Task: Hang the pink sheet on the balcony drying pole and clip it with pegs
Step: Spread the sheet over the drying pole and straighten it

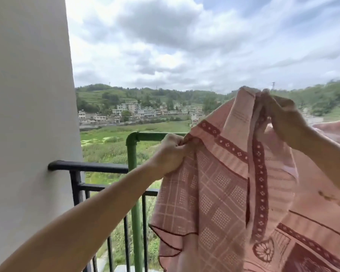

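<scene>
L hand (pixel 173 152) clenched on the edge of the pink sheet (pixel 220 193), pinching the dark red border just in front of the green drying pole (pixel 155 136). R hand (pixel 279 116) higher up, fingers closed on a bunched fold of the same sheet, w/ cloth hanging down btwn both hands. More sheet spreads off to the right edge of view. Pole's elbow bends down into a green upright behind the black balcony railing (pixel 90 166), which joins the white wall (pixel 28 114) at left.
</scene>
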